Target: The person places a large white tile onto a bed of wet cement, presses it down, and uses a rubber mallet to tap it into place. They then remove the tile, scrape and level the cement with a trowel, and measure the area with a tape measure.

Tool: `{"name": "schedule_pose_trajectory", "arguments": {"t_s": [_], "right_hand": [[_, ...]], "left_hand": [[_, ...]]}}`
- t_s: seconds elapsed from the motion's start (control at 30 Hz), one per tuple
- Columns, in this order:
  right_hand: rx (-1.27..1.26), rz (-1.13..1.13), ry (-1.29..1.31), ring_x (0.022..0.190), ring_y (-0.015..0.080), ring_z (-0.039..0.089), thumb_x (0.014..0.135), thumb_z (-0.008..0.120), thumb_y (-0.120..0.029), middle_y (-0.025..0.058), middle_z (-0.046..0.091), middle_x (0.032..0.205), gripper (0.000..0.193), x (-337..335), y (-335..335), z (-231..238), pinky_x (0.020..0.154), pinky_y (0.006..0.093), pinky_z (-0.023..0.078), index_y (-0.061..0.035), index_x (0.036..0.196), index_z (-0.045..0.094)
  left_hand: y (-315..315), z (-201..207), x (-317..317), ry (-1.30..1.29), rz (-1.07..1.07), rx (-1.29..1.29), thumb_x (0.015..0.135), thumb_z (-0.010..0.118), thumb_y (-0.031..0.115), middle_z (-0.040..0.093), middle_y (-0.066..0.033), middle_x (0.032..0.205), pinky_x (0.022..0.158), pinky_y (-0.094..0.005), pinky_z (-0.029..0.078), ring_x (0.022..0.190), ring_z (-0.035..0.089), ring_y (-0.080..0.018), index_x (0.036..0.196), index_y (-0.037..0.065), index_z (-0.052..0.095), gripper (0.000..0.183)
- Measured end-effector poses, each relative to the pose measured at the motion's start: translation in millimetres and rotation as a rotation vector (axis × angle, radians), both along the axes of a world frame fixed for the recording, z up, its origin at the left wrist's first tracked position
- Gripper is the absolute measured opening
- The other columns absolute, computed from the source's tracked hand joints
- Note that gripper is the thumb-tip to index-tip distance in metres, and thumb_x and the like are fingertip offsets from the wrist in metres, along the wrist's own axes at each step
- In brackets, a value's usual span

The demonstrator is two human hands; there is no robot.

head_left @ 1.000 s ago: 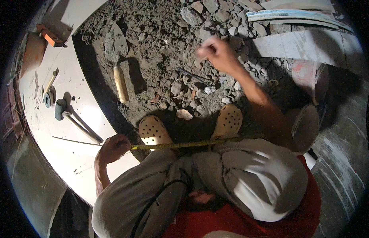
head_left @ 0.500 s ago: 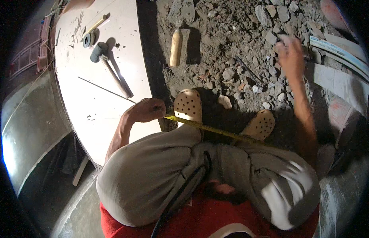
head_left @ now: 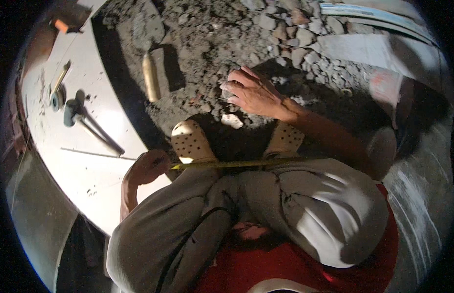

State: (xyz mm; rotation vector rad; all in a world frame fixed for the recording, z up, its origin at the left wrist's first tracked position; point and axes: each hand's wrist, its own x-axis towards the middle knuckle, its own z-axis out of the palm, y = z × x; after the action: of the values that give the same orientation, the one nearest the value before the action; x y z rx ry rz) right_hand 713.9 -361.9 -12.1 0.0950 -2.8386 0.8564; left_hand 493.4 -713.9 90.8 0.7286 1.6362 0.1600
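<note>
My left hand (head_left: 146,167) is closed at the edge of the white slab, on the end of a yellow measuring tape (head_left: 236,164). That tape stretches rightward over my shoes, its far end lost by my right knee. A thin dark rod (head_left: 97,154) lies on the slab, one end reaching toward my left hand. Over the rubble, my right hand (head_left: 253,95) has its fingers bent around what looks like a grey stone (head_left: 228,91); part of it is hidden. Just below sits a pale stone (head_left: 232,121). A trowel (head_left: 150,78) with a wooden handle rests on the soil.
On the white slab (head_left: 100,180) lie a rubber mallet (head_left: 73,113) and a tool with a yellow handle (head_left: 61,80). My tan clogs (head_left: 192,140) stand on the dirt. Pale blue-and-white strips (head_left: 373,12) and a grey slab piece (head_left: 354,49) border the rubble at right.
My right hand has come from the far right rubble inward toward the middle, closer to my shoes. My left hand stays closed on the tape. The whole view has shifted and turned.
</note>
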Motion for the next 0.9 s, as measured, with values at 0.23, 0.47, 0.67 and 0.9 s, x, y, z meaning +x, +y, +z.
{"name": "schedule_pose_trajectory", "arguments": {"t_s": [0.23, 0.47, 0.67, 0.9], "right_hand": [[-0.324, -0.691, 0.141, 0.1, 0.0233, 0.067, 0.089, 0.08, -0.015, 0.011, 0.07, 0.103, 0.037, 68, 71, 25, 0.088, 0.0374, 0.054, -0.0039, 0.121, 0.067], [-0.082, -0.846, -0.068, 0.107, 0.033, 0.066, 0.092, 0.077, -0.023, 0.0179, 0.068, 0.119, 0.039, 136, 98, -1, 0.091, 0.0402, 0.054, -0.0045, 0.125, 0.068], [-0.093, -0.905, -0.145, 0.111, 0.0417, 0.063, 0.094, 0.074, -0.029, 0.0215, 0.065, 0.123, 0.037, 116, 76, -9, 0.093, 0.0447, 0.053, -0.0032, 0.12, 0.07], [-0.544, -0.022, -0.336, 0.101, 0.0304, 0.061, 0.093, 0.069, -0.014, 0.0129, 0.058, 0.11, 0.028, 67, -13, -2, 0.087, 0.0432, 0.053, 0.0011, 0.116, 0.065]], "left_hand": [[5, -6, -5, -0.039, 0.002, -0.042, 0.095, 0.066, 0.023, 0.069, -0.0078, 0.089, 0.073, -0.0371, 0.054, 0.082, 0.064, -0.0185, 0.101, 0.006, 0.071, 0.018], [14, 1, -6, -0.049, 0.009, 0.009, 0.094, 0.067, 0.02, 0.069, -0.0075, 0.09, 0.073, -0.036, 0.054, 0.082, 0.065, -0.0185, 0.099, 0.006, 0.071, 0.015], [13, -1, -3, -0.015, -0.032, -0.04, 0.096, 0.065, 0.025, 0.069, -0.0074, 0.091, 0.074, -0.0365, 0.054, 0.082, 0.064, -0.0186, 0.1, 0.006, 0.069, 0.019], [9, 3, -1, -0.04, -0.038, -0.085, 0.097, 0.063, 0.026, 0.069, -0.0076, 0.091, 0.074, -0.0378, 0.053, 0.082, 0.062, -0.0186, 0.101, 0.007, 0.068, 0.02]]}}
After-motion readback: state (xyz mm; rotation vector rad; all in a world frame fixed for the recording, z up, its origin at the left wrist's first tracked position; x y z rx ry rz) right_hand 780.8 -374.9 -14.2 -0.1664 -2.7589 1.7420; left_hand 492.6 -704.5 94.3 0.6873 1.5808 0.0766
